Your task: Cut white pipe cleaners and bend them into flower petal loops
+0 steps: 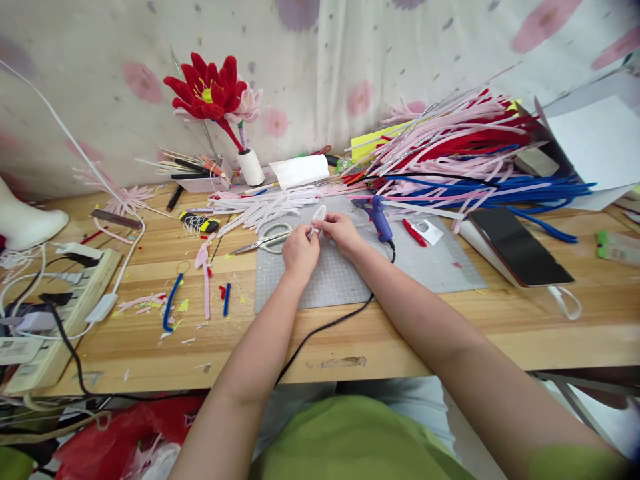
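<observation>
Above the grey cutting mat [340, 280], my left hand [301, 253] and my right hand [341, 232] meet with fingers pinched. Both grip a white pipe cleaner [320, 213] bent into a small loop that sticks up between the fingertips. Its lower end is hidden by the fingers. Left of my left hand lie scissors [270, 240] with pale handles. A purple glue gun [379, 219] rests on the mat to the right of my right hand, its black cord running under my right forearm.
White pipe cleaners [273, 205] lie behind the mat; a large pink, red and blue pile [465, 147] spreads at the back right. A red pipe-cleaner flower [210, 90] stands in a white vase [251, 168]. A phone [520, 247] lies right, a power strip [65, 320] left.
</observation>
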